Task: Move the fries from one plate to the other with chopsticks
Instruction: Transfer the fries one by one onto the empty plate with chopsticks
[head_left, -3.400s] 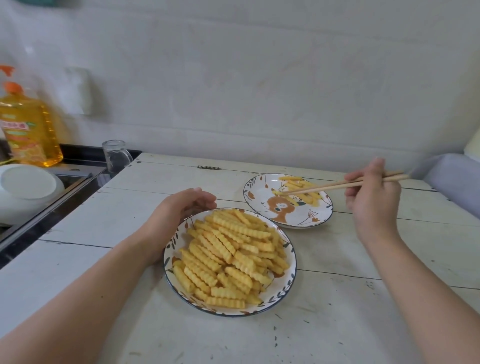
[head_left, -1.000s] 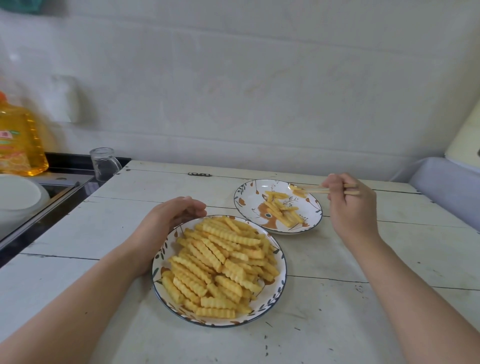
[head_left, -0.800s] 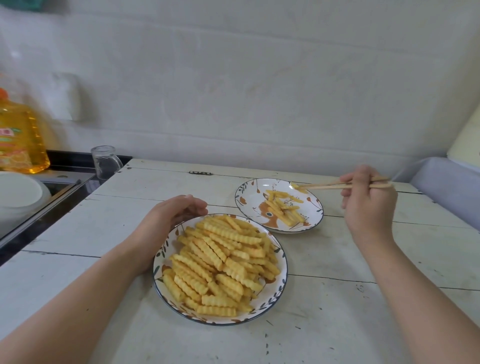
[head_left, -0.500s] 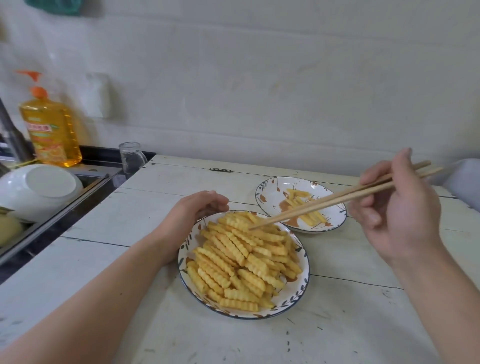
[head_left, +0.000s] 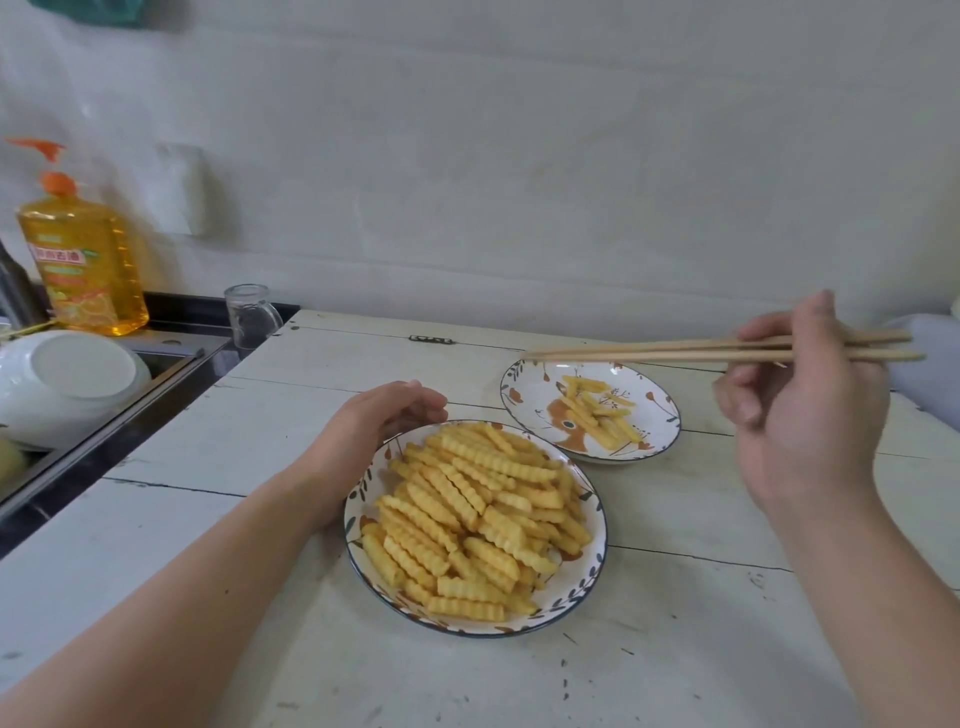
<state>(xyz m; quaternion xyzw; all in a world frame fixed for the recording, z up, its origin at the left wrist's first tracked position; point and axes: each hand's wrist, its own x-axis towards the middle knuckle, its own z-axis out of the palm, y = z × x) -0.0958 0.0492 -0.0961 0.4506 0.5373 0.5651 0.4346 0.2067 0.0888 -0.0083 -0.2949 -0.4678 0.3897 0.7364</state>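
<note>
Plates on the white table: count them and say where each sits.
2. The full plate sits near, against the left hand; the sparse plate lies behind it, under the chopsticks. None seem hidden.

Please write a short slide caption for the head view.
Right hand holds empty chopsticks above the far plate; left hand steadies the full plate.

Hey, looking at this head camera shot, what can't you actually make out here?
- Head view: red label text on the yellow pump bottle is too small and blurred to read.
- Fingers of the left hand are hidden behind the full patterned plate's rim, so contact is unclear.
- The white bowl is cut off by the left edge.
</note>
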